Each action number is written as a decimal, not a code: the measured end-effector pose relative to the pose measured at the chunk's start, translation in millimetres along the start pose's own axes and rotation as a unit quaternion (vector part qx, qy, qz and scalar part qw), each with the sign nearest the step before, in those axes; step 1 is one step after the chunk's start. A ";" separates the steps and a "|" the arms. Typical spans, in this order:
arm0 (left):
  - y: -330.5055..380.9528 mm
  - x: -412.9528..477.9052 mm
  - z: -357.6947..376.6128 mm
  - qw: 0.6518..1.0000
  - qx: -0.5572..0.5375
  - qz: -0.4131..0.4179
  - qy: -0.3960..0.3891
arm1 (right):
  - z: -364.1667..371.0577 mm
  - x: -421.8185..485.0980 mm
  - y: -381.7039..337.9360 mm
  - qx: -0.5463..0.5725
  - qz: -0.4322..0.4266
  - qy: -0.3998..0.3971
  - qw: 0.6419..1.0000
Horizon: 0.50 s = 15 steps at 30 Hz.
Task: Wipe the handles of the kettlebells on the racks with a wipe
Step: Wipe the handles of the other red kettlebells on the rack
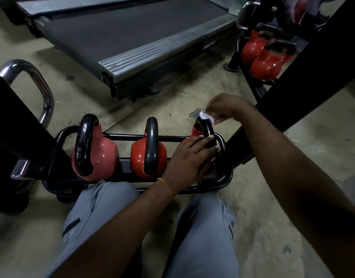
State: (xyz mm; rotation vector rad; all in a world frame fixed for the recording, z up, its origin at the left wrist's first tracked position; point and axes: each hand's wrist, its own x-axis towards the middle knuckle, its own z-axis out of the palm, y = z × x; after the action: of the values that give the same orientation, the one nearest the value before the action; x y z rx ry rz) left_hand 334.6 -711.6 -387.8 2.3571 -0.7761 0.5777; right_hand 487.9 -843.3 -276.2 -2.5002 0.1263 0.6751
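**Right-end kettlebell: handle wipe under way, risks noted**

The right hand is pinching a small white wipe against the crown of the black handle directly beneath its fingertips. The left hand is lying nearly flat on the red kettlebell, bracing it, with straight fingers touching the handle's near leg.

Risks, as judged:
- The wipe is looking bunched and is covering only the crown, so it may be slipping out of the pinch mid-stroke.
- The left fingers are masking part of the handle, so that patch is likely going unwiped unless they shift.
- If the brace lifts, the bell may be rocking on the rack.

Handle is appearing glossy and thick, looping upright. Two more red kettlebells are sitting left of the left hand: the middle one and the far one, whose handle is looking scuffed.
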 end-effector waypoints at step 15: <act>5.0 -2.6 -13.5 0.994 0.036 -0.029 -0.101 | 48.2 17.6 -46.1 -0.447 -0.074 0.029 0.891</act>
State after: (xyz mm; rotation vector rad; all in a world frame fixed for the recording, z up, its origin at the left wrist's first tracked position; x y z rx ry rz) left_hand 326.6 -705.2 -377.3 2.5235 -0.7835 0.3515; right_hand 492.3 -777.9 -297.8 -3.3543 -0.4577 0.6887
